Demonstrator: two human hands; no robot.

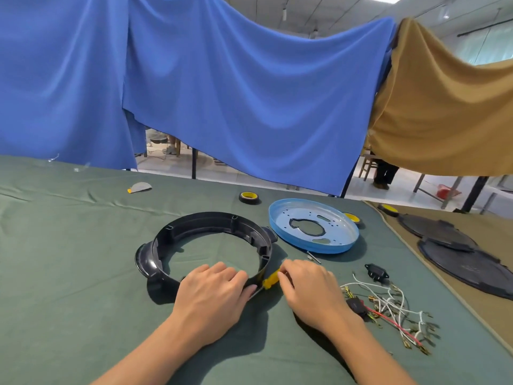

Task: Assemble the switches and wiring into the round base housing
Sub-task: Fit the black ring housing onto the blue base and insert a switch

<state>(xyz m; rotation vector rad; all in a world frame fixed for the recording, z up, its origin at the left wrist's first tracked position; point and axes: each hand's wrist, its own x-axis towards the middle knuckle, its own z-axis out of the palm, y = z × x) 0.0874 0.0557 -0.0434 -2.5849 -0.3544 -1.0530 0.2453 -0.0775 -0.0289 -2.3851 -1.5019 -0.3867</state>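
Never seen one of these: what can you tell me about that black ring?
The black ring looks like glossy moulded plastic, open in the middle, lying flat on the green cloth. Ribs line its inner wall; an ear-like tab juts from each side. The left hand grips its near rim, and the right hand holds a yellow-handled tool at its outer wall.
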